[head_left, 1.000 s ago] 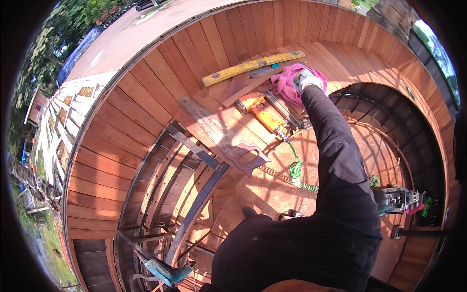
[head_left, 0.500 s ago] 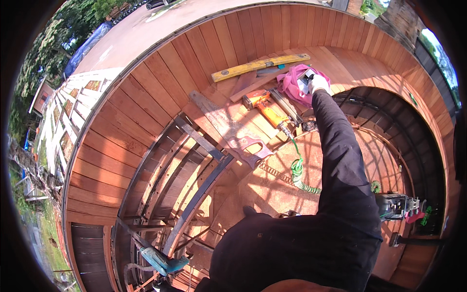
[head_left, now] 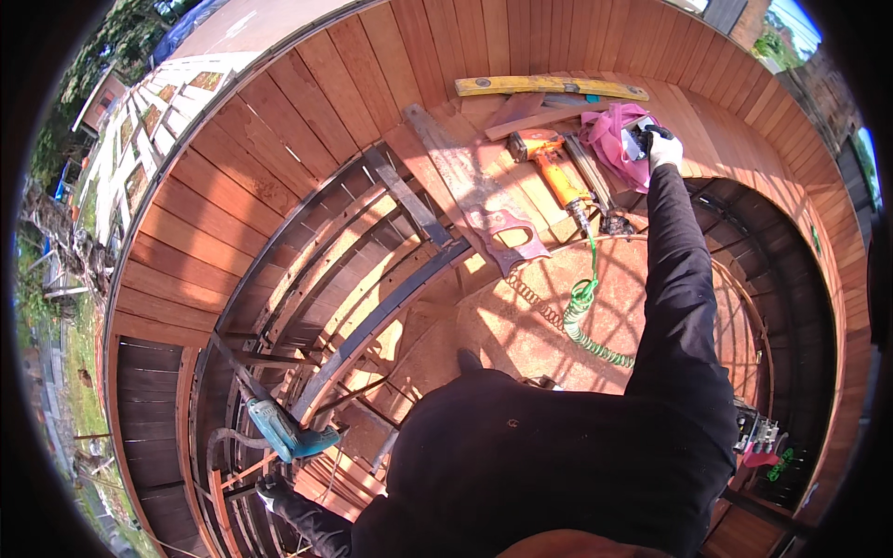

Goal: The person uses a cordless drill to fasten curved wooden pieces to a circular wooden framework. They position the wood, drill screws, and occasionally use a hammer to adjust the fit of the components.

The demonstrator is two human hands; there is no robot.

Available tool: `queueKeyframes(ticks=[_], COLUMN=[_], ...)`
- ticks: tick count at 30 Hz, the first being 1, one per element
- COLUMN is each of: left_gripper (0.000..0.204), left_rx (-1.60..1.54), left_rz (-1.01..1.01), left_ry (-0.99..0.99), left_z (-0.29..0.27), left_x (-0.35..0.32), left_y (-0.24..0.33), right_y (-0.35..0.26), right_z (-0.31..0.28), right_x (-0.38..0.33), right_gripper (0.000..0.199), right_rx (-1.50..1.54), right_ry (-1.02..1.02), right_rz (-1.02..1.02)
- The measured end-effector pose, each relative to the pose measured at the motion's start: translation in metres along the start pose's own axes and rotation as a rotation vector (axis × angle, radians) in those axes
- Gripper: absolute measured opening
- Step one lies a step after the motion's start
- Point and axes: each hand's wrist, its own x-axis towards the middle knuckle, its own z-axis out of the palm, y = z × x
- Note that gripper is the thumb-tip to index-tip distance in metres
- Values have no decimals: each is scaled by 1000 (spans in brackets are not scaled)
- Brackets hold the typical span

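My right hand (head_left: 664, 149), in a white glove with dark fingertips, reaches far forward to a pink bag (head_left: 609, 139). Its fingers are closed on the edge of a small white box (head_left: 638, 136) at the bag's mouth. An orange nail gun (head_left: 558, 177) lies just left of the bag, with a green coiled air hose (head_left: 579, 307) leading off it. My left hand (head_left: 271, 491), also gloved, is low on the left beside the slatted frame, under a teal drill (head_left: 284, 430); its fingers are too small and dark to make out.
A handsaw (head_left: 479, 191) and a yellow spirit level (head_left: 549, 86) lie on the bench boards. Curved wooden planking (head_left: 307, 112) rises around the outside. Open metal framing (head_left: 372, 335) shows at left. Another tool (head_left: 755, 430) with a red part sits at right.
The view has shifted, so the bench and tools appear farther right and the drill higher. My left hand has come into view. My right hand stays at the pink bag.
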Motion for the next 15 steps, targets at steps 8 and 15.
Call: queueKeyframes(ticks=[8,15], left_gripper=[39,63], left_rx=[395,-334], left_rz=[419,-674], left_ry=[-128,-573], left_z=[110,273], left_x=[-108,-284], left_y=[62,4], right_y=[-185,-278], right_z=[90,137], right_x=[-245,-522], right_gripper=[24,34], right_rx=[553,441], right_ry=[-618,-1366], right_rz=[-195,-783])
